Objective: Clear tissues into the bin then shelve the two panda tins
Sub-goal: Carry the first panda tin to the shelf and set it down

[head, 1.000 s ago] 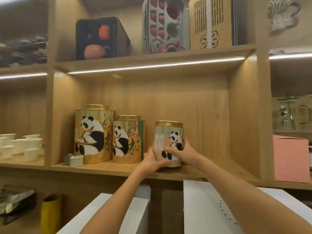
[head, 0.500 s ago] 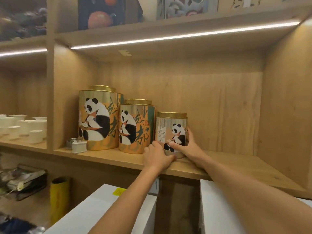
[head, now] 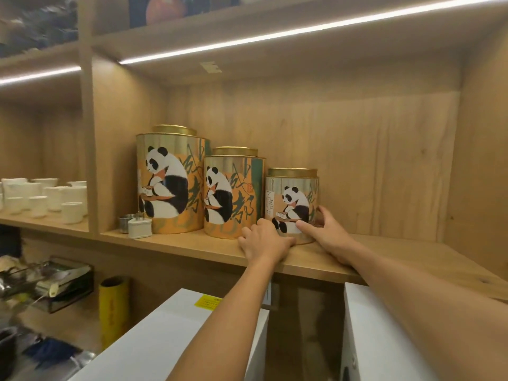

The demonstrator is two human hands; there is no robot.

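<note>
Both hands are up on the wooden shelf (head: 192,247) at the smallest panda tin (head: 291,204). Going from the left, a cluster of white cups (head: 55,199) sits in the neighbouring compartment, behind an upright divider. Just past that divider, near the shelf's front edge, a small white box (head: 140,228) stands with a little metal cup (head: 125,223) behind it. Next comes the large panda tin (head: 170,182), then the medium panda tin (head: 232,193), close enough that they look to touch. The small tin stands upright just beside the medium one, with barely any gap between them.

The left hand (head: 262,240) lies low at the tin's front base, fingers curled, knuckles close to the medium tin; I cannot tell whether it grips or only rests against it. The right hand (head: 324,229) wraps the tin's right side, spread wide, thumb on the panda picture and fingers round the back.

All three tins sit a little back from the shelf's front lip. To the right of the small tin the board is bare wood all the way to the side wall. Below the shelf edge, two white boxes (head: 170,339) stand under the forearms.
</note>
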